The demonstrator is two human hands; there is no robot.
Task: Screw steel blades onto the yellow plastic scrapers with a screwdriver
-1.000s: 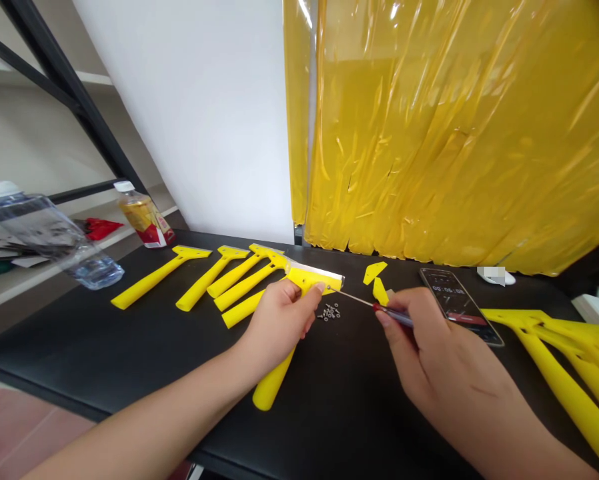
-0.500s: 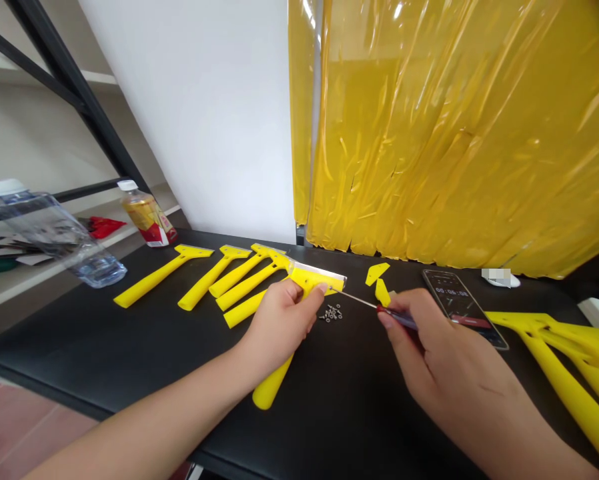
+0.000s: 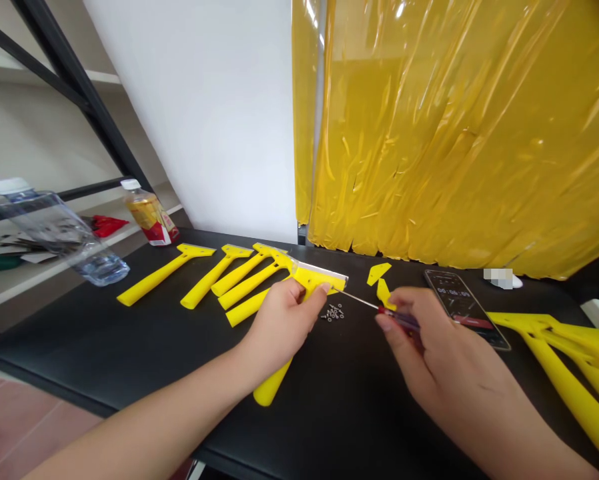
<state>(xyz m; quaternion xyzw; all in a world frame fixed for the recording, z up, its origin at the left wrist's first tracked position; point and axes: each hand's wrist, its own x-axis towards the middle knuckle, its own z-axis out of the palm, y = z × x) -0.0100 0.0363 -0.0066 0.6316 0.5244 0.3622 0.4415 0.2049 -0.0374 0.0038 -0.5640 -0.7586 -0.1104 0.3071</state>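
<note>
My left hand (image 3: 282, 327) is shut around the handle of a yellow plastic scraper (image 3: 317, 281), whose steel blade (image 3: 322, 271) faces away from me. My right hand (image 3: 432, 337) grips a small red-handled screwdriver (image 3: 398, 318), and its thin shaft reaches left to the right end of the scraper head. A small pile of screws (image 3: 333, 312) lies on the table just below that head. Two loose yellow plastic pieces (image 3: 378, 272) sit near my right fingers. Several more yellow scrapers (image 3: 244, 280) lie in a row behind my left hand.
A smartphone (image 3: 464, 310) showing a timer lies on the black table (image 3: 129, 347), with a heap of yellow handles (image 3: 569, 353) at the right. Two bottles stand or lie at the far left. A yellow plastic strip curtain (image 3: 454, 133) hangs behind the table.
The view has drifted slightly, shifting the scene a little to the right. Both hands keep their hold, and the screwdriver tip stays at the scraper head.
</note>
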